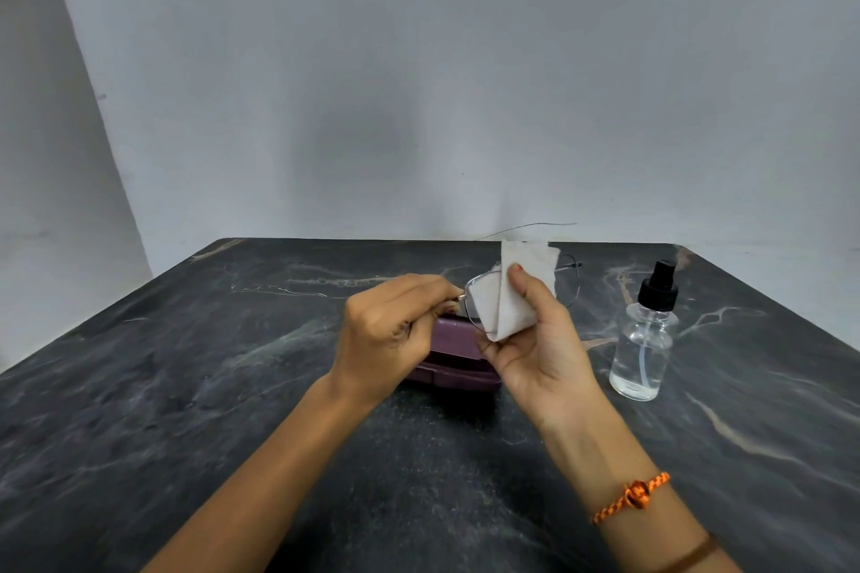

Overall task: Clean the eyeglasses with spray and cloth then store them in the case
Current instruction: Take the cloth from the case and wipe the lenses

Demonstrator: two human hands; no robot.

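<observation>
Thin wire-framed eyeglasses (571, 279) are held up above the table. My left hand (388, 330) pinches the frame at its left hinge. My right hand (540, 340) pinches a white cloth (516, 293) folded over the left lens, thumb on the near side. One temple arm sticks up to the right past the table's far edge. A purple case (453, 365) lies shut on the table right under both hands, partly hidden by them. A clear spray bottle (644, 340) with a black pump top stands upright to the right of my right hand.
The dark marbled table (186, 386) runs to a far edge against a pale wall (419, 84). An orange braided band sits on my right wrist.
</observation>
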